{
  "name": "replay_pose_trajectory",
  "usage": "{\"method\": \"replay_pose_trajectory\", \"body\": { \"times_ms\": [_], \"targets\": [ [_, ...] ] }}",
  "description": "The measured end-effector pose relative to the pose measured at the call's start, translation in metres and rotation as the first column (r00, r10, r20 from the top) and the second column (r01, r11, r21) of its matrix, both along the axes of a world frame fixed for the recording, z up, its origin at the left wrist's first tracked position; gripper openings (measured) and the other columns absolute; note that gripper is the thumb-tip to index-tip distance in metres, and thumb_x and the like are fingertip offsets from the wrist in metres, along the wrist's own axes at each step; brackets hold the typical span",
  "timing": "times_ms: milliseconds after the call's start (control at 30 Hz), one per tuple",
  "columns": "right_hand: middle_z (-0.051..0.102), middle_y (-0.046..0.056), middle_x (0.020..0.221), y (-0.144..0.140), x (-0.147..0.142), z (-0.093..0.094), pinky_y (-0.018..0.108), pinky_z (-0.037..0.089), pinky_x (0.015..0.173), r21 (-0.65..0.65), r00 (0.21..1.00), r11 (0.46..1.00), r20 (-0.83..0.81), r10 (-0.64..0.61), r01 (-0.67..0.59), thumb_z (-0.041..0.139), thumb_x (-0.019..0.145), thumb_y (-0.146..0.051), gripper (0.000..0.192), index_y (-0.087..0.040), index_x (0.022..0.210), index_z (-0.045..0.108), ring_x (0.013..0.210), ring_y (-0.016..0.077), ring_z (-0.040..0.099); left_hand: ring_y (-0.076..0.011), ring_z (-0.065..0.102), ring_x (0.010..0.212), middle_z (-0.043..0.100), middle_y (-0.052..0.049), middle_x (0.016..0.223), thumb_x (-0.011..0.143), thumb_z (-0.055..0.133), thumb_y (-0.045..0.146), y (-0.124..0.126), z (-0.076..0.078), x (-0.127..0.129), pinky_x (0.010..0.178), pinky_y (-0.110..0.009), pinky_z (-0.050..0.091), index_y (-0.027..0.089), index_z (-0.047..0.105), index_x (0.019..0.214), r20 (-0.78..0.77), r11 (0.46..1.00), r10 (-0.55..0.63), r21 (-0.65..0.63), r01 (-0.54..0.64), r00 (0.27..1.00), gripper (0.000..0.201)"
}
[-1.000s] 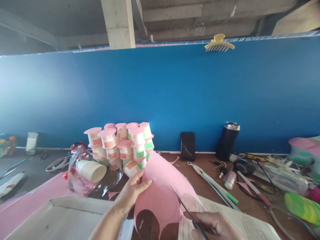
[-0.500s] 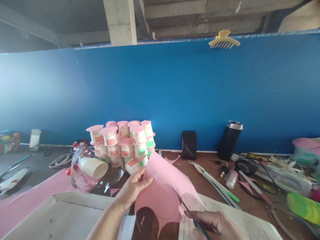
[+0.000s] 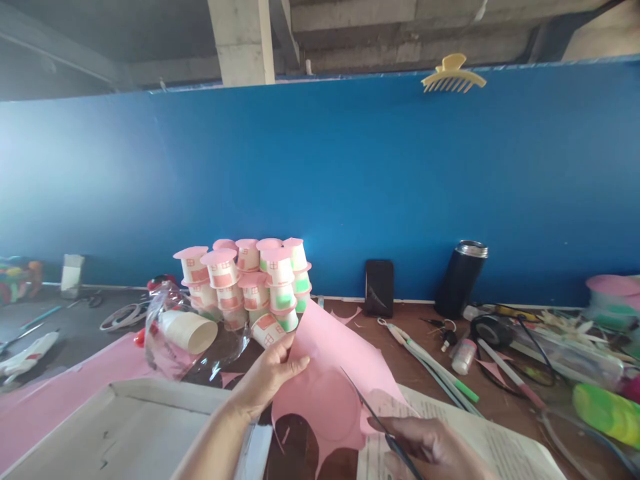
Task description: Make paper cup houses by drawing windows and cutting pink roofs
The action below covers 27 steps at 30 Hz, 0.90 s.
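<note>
My left hand [image 3: 275, 377] pinches the left edge of a pink paper sheet [image 3: 345, 340] between thumb and fingers. Rounded pieces are cut out of the sheet's lower edge, and a circle outline shows on it. In my right hand [image 3: 425, 440] is a pair of scissors [image 3: 373, 415], its blade lying at the paper beside the circle outline. The handles are mostly hidden by my fingers. Beyond the left hand stand stacked paper cups [image 3: 253, 287] with pink paper discs between and on top of them, some showing printed red windows.
At left are a white box lid [image 3: 165, 397] and a plastic bag with paper cups [image 3: 187, 331]. A black phone [image 3: 379, 288] and a black flask [image 3: 461, 280] stand by the blue partition [image 3: 350, 167]. Printed paper [image 3: 493, 433] lies under my right hand; bottles and cables crowd the right.
The view has shifted very slightly. Both hands, the pink sheet and the scissors keep nearly the same positions.
</note>
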State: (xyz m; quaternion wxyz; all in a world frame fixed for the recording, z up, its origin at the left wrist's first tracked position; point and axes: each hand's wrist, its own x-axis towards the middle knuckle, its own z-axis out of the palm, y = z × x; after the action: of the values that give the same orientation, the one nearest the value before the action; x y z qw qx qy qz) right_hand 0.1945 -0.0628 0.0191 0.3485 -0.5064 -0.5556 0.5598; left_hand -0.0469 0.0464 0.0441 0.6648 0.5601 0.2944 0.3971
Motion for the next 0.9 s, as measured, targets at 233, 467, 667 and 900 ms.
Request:
{"method": "replay_pose_trajectory", "body": {
  "times_ms": [233, 467, 667, 900],
  "targets": [
    [0.040, -0.006, 0.052, 0.001, 0.003, -0.005, 0.019, 0.025, 0.043, 0.028, 0.999, 0.999, -0.044, 0.029, -0.028, 0.066, 0.076, -0.056, 0.042, -0.015, 0.082, 0.074, 0.046, 0.0046, 0.033, -0.0294, 0.052, 0.119, 0.063, -0.008, 0.125, 0.083, 0.065, 0.028, -0.001, -0.002, 0.001, 0.099, -0.041, 0.041, 0.022, 0.056, 0.127, -0.022, 1.000, -0.016, 0.021, 0.017, 1.000, 0.045],
    [0.039, -0.006, 0.051, 0.002, 0.005, -0.013, 0.018, 0.026, 0.042, 0.002, 0.999, 0.999, -0.010, 0.037, -0.037, 0.068, 0.076, -0.047, 0.034, -0.016, 0.090, 0.076, 0.046, 0.0051, 0.037, -0.0273, 0.057, 0.112, 0.066, -0.009, 0.119, 0.083, 0.065, 0.028, -0.001, -0.002, 0.000, 0.092, -0.039, 0.045, 0.022, 0.055, 0.127, -0.020, 0.999, -0.045, 0.001, 0.045, 0.999, 0.046],
    [0.038, -0.006, 0.051, 0.000, 0.004, -0.010, 0.016, 0.027, 0.040, -0.012, 1.000, 1.000, -0.003, 0.026, -0.026, 0.068, 0.076, -0.047, 0.032, -0.016, 0.077, 0.074, 0.046, 0.0049, 0.036, -0.0257, 0.055, 0.117, 0.063, -0.007, 0.125, 0.083, 0.065, 0.026, 0.000, -0.002, -0.001, 0.099, -0.038, 0.042, 0.024, 0.054, 0.128, -0.005, 0.998, -0.060, 0.021, 0.060, 0.998, 0.046],
    [0.042, -0.005, 0.053, -0.003, 0.002, -0.002, 0.017, 0.031, 0.040, -0.014, 0.999, 0.999, 0.004, 0.033, -0.033, 0.065, 0.076, -0.053, 0.039, -0.015, 0.076, 0.075, 0.044, 0.0047, 0.036, -0.0282, 0.055, 0.115, 0.062, -0.008, 0.126, 0.084, 0.064, 0.026, 0.003, 0.000, -0.004, 0.093, -0.040, 0.046, 0.023, 0.053, 0.130, -0.038, 0.995, -0.075, 0.070, 0.077, 0.996, 0.047]
  ]
}}
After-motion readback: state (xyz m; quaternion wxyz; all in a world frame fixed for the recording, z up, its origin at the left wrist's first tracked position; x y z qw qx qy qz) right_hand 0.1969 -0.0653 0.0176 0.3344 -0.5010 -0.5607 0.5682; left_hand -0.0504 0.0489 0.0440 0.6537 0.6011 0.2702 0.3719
